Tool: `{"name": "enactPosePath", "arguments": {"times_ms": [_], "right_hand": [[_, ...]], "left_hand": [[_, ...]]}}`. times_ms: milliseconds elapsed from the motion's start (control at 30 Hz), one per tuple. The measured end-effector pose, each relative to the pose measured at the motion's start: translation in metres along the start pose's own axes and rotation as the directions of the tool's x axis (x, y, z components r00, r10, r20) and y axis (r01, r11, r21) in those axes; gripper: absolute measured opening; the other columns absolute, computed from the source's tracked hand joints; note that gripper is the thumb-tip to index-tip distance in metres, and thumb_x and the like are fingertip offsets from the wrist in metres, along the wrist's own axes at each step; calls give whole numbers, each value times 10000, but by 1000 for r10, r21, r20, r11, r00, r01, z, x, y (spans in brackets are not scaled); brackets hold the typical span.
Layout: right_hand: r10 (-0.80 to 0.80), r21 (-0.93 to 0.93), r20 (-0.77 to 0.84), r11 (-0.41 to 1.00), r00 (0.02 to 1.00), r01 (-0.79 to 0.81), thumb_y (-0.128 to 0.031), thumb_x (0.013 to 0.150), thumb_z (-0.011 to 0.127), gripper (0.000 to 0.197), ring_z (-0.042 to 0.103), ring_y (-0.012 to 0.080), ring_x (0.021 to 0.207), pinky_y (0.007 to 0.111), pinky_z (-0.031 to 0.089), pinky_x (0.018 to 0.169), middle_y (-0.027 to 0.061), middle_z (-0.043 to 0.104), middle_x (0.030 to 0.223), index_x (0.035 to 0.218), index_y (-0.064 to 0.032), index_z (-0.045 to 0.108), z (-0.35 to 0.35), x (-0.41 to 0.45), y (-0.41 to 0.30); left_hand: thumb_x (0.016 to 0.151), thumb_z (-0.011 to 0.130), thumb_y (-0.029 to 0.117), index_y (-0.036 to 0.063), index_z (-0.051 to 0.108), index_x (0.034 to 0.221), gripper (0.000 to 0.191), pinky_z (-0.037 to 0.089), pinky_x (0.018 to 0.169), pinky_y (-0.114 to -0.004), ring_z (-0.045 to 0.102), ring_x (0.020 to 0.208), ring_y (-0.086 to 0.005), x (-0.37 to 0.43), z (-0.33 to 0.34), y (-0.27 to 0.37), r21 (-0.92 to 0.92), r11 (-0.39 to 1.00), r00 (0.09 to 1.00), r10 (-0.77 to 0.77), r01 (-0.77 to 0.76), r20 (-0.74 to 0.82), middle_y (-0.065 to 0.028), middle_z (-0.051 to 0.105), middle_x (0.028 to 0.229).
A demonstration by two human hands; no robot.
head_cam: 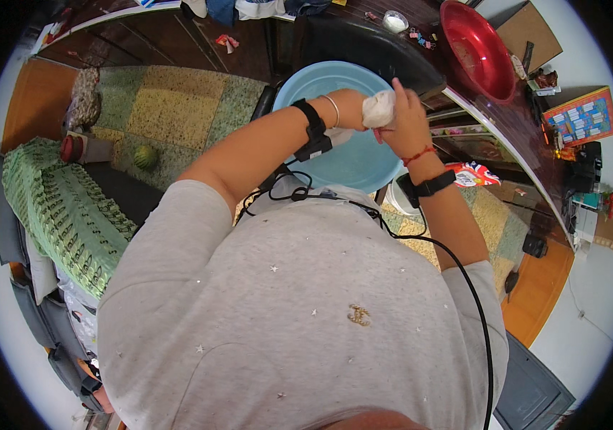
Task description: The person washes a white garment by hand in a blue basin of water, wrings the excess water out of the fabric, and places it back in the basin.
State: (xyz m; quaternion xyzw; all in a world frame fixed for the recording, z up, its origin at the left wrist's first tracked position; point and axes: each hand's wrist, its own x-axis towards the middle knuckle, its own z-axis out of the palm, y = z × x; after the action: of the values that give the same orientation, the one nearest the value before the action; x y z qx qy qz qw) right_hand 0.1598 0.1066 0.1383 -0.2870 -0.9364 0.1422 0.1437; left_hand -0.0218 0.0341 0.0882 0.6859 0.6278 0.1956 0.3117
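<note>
Over a light blue plastic basin [360,156], my two hands meet around a bunched white cloth [379,109]. My left hand [345,109] grips its left side, the fingers mostly hidden behind it. At the cloth's right side is my right hand [407,121], its fingers pointing away from me and some raised. Whether that hand grips the cloth or only touches it, I cannot tell. Another pale piece hangs below my left hand, partly hidden by the wrist strap. Water seems to lie in the basin, which stands close against my body.
A black chair back [360,45] rises behind the basin. On the dark table stand a red basin [477,51] and a small bowl of white stuff [395,21]. A white bucket [400,196] is partly under the blue basin. Black cables cross my front. A watermelon [146,157] lies on the floor at left.
</note>
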Motion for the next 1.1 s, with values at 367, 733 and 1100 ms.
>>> {"name": "enactPosePath", "arguments": {"times_ms": [367, 733, 1100], "right_hand": [[-698, -329, 22, 671, 715, 665, -132, 846, 625, 572, 537, 318, 1230, 438, 459, 1005, 143, 520, 1397, 1401, -108, 489, -40, 7, -3], [-267, -126, 281, 942, 922, 311, -167, 695, 783, 710, 635, 343, 891, 404, 550, 711, 128, 606, 1039, 1343, -59, 512, -15, -6, -10], [204, -74, 601, 977, 772, -201, -298, 650, 775, 352, 703, 334, 795, 406, 552, 718, 173, 726, 897, 867, -29, 707, 45, -8, 6]], "left_hand": [[678, 839, 252, 93, 683, 1109, 486, 520, 844, -356, 657, 930, -237, -4, -18, -10, -584, 809, 907, 194, 67, 373, -98, 698, 1015], [670, 835, 218, 115, 665, 1077, 453, 518, 827, -366, 668, 918, -267, -25, 4, 16, -256, 963, 974, 131, -81, 186, -79, 716, 973], [770, 763, 361, 190, 603, 1149, 445, 419, 883, -476, 699, 943, -258, -38, 17, 27, 282, 957, 998, -70, 67, 1, -79, 731, 983]]}}
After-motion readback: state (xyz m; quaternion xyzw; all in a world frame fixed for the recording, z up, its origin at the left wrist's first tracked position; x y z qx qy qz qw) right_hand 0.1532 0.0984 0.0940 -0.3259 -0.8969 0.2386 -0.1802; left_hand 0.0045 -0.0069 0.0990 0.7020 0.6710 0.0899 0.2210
